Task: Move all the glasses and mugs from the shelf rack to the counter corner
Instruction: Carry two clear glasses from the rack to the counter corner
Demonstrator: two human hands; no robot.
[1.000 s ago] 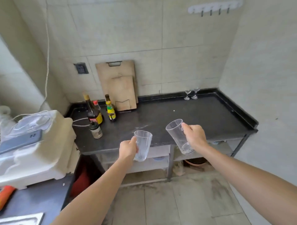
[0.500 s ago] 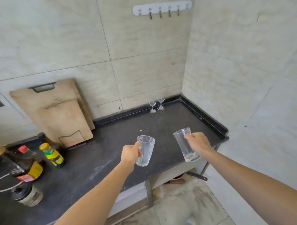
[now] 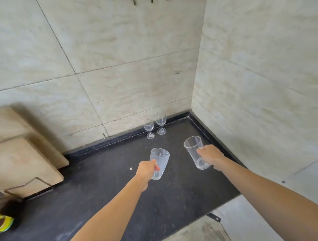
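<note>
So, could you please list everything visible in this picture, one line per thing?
Wine glasses: two, clear, upright near the back wall by the counter corner.
Ribbed tumbler: one, clear, held above the counter.
Smooth tall glass: one, clear, tilted, held nearer the corner.
Counter: one, black.
Cutting boards: two, light wood, leaning on the wall at left.
Bottle: one, yellow-green label, bottom left edge.
Wall hooks: dark, top edge.
Left hand: grips the tumbler.
Right hand: grips the tall glass.
</note>
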